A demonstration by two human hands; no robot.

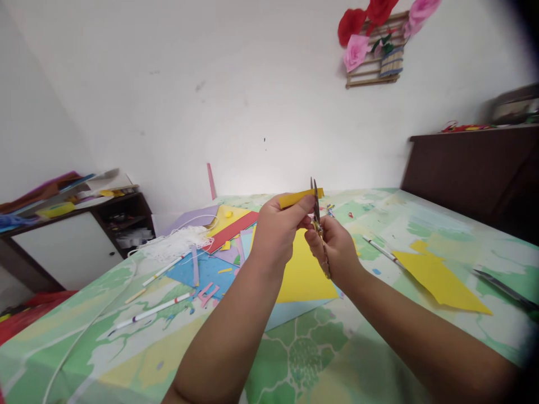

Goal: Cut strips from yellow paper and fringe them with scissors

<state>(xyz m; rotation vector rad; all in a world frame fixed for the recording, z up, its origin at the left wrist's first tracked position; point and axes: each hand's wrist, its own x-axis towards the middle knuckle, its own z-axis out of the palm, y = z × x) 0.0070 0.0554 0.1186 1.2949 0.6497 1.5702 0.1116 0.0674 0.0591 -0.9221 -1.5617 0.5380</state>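
My left hand [281, 224] pinches a narrow yellow paper strip [297, 197] between thumb and fingers, raised above the table. Around the handles of a pair of scissors [316, 210] my right hand [334, 244] is closed. The scissor blades point upward and cross the strip near its right end; whether they have cut into it I cannot tell. Below both hands lies a yellow paper sheet [309, 269], with a pale blue sheet [295, 314] under it. My left palm and part of the scissor handles are hidden.
White string [179, 242], a blue sheet [202, 275], a red sheet [233, 231], pens [154, 310] and paper scraps lie left. A cut yellow piece [440, 280], another pen [381, 251] and a dark blade [505, 287] lie right. A white wall stands behind the flowered tablecloth [295, 359].
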